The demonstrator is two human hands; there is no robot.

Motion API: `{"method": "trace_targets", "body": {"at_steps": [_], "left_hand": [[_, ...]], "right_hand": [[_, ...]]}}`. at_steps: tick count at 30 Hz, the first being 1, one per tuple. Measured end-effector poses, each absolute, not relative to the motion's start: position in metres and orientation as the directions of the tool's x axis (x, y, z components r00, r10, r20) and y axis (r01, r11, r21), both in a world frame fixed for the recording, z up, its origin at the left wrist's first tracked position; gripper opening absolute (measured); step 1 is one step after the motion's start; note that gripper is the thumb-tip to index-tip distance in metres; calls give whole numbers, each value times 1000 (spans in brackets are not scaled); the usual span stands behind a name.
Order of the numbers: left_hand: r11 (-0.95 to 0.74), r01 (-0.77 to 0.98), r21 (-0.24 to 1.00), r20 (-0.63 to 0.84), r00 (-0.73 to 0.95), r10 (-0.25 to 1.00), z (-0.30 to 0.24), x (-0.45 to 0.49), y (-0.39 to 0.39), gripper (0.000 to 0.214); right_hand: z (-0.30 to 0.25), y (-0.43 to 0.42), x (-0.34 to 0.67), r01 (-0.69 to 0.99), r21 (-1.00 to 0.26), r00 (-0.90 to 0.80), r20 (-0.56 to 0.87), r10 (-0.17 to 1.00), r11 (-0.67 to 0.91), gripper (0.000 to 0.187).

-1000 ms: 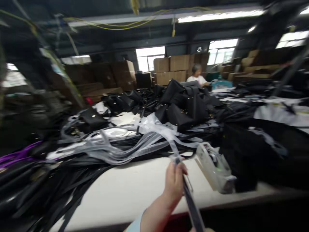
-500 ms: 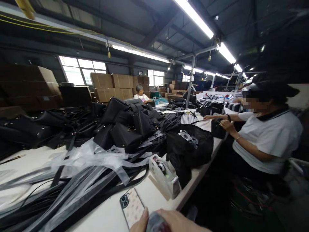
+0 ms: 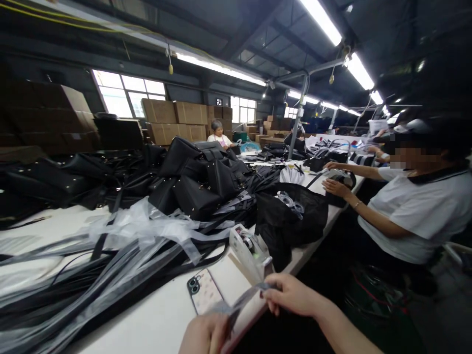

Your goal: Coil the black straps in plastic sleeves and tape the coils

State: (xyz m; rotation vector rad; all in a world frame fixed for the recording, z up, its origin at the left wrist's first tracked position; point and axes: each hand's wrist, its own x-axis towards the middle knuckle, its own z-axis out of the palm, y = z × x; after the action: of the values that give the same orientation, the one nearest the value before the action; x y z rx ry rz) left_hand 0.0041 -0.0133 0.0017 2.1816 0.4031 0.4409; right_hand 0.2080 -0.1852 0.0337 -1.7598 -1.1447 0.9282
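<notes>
Probably limp, the film-wrapped strap (image 3: 242,298) near the tape dispenser (image 3: 251,250) suits spaced holds: left hand (image 3: 207,332) and right hand (image 3: 290,294) pinch it.

At just past six o'clock, the left hand (image 3: 206,332) was cut off by the lower edge. The greyish strip (image 3: 242,301) stretching to the right hand (image 3: 289,294), at five, was blurred, its ends indistinct among the fingers. Near seven, the phone's (image 3: 207,291) lower end was hidden. At three, a co-worker (image 3: 409,221) was cropped by the right edge; at eight, straps (image 3: 55,309) ran out of view.
</notes>
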Motion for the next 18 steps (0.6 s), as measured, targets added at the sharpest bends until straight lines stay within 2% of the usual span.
{"method": "trace_targets", "body": {"at_steps": [2,4,6,8,11,14,16,18], "left_hand": [[-324,265,908,-98,887,451,16,4,-24,74],[-58,329,943,-279,872,402,30,6,-27,74],[171,320,932,-360,868,343,36,9,-23,70],[387,317,866,-436,856,276,35,10,-17,68],[601,320,732,-497,854,151,33,9,-11,68],[710,296,638,-479,876,65,34,11,-7,70],[767,238,596,-436,898,61,37,15,-4,71],[815,139,563,-388,915,113,41,22,-3,70]], "right_hand": [[32,-186,218,601,-756,367,-29,930,-261,31],[27,-186,222,715,-653,327,-3,945,-250,32],[22,-187,222,671,-708,241,-73,968,-220,36],[20,-187,223,530,-822,181,-128,975,-207,36],[21,-189,224,393,-898,122,-161,979,-197,38],[18,-186,219,436,-880,52,-184,982,-188,43],[10,-181,209,373,-905,95,-183,978,-206,45],[-2,-173,193,253,-944,189,-167,968,-213,49]]}}
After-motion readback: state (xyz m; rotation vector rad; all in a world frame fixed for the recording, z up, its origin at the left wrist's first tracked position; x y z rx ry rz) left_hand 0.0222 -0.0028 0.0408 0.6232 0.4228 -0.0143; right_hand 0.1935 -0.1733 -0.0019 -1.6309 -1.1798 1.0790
